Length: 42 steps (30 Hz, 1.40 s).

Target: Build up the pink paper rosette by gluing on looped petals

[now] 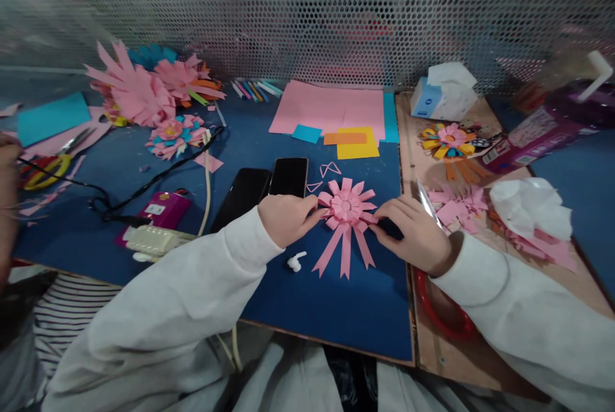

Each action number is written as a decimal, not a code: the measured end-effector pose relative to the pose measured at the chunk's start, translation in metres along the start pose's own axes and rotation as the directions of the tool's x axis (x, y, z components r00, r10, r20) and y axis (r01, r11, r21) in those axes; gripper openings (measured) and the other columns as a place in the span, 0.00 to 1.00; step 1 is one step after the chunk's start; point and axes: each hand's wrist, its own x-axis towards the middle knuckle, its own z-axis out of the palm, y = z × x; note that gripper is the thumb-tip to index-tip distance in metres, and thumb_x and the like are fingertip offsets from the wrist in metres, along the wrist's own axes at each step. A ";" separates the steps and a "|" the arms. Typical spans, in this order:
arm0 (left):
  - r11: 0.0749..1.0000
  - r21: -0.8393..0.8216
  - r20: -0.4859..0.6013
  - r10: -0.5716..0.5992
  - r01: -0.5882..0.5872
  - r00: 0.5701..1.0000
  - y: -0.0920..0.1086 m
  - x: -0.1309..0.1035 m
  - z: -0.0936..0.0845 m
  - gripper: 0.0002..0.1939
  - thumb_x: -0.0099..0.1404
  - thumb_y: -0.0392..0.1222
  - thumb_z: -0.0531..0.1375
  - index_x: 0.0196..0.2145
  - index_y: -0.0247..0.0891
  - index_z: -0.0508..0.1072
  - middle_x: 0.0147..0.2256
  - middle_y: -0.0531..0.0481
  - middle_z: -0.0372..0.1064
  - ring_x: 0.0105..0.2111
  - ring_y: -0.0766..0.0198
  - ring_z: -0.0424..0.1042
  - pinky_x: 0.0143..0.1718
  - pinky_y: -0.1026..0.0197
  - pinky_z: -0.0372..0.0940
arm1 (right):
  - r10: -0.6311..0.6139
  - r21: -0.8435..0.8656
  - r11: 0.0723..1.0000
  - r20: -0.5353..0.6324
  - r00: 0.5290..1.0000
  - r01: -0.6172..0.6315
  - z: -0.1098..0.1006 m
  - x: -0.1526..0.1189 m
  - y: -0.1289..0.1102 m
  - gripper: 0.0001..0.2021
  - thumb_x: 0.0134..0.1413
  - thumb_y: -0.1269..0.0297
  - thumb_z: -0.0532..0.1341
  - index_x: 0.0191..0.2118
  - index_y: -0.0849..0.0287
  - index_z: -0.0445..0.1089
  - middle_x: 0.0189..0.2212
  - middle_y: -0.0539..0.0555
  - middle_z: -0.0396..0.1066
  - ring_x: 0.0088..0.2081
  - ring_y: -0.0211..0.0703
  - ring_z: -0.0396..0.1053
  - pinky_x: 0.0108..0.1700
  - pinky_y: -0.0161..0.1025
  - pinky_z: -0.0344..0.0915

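While left hand (289,220) and right hand (407,232) are pinching, a pink rosette (346,207) is lying between

Its streamers (344,252) are pointing toward the near table edge (312,333), its long axis crossing the line between the hands. Fingertips are holding opposite side petals (357,188); I'm seeing neither hand nearer. Beyond, pink sheets (331,104) are lying.

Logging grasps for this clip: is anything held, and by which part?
The pink paper flower: the left hand pinches petals at its left edge, the right hand petals at its right edge.
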 end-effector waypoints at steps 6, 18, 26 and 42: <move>1.000 0.006 -0.008 0.011 -0.010 1.000 -0.002 0.000 0.003 0.24 0.67 0.57 0.45 0.33 0.39 0.74 0.26 0.47 0.74 0.26 0.59 0.73 0.21 0.63 0.43 | -0.005 -0.004 1.000 -0.006 1.000 0.005 0.000 0.000 0.000 0.04 0.52 0.72 0.59 0.33 0.58 0.64 0.29 0.54 0.71 0.33 0.44 0.65 0.35 0.42 0.65; 0.999 -0.001 -0.063 0.032 -0.032 0.998 -0.001 0.000 0.006 0.21 0.66 0.55 0.49 0.32 0.40 0.74 0.22 0.48 0.72 0.24 0.59 0.72 0.20 0.62 0.42 | -0.006 -0.002 1.000 -0.003 1.000 0.006 0.000 0.000 -0.001 0.03 0.52 0.72 0.60 0.33 0.59 0.64 0.29 0.55 0.71 0.33 0.44 0.65 0.35 0.42 0.65; 0.998 -0.035 -0.080 0.052 -0.055 0.995 -0.002 0.000 0.008 0.23 0.67 0.56 0.48 0.31 0.37 0.74 0.21 0.47 0.70 0.22 0.61 0.70 0.20 0.63 0.46 | 0.000 -0.013 1.000 0.005 1.000 0.000 0.000 0.000 -0.001 0.03 0.52 0.71 0.60 0.32 0.58 0.64 0.29 0.54 0.71 0.33 0.44 0.65 0.35 0.42 0.65; 0.999 -0.037 -0.058 0.032 -0.034 0.998 -0.001 -0.001 0.007 0.23 0.67 0.57 0.47 0.33 0.39 0.74 0.22 0.47 0.71 0.24 0.60 0.71 0.22 0.64 0.50 | 0.003 -0.011 1.000 0.015 1.000 -0.002 0.002 -0.002 0.001 0.02 0.53 0.70 0.59 0.32 0.58 0.64 0.29 0.54 0.71 0.33 0.43 0.66 0.36 0.43 0.65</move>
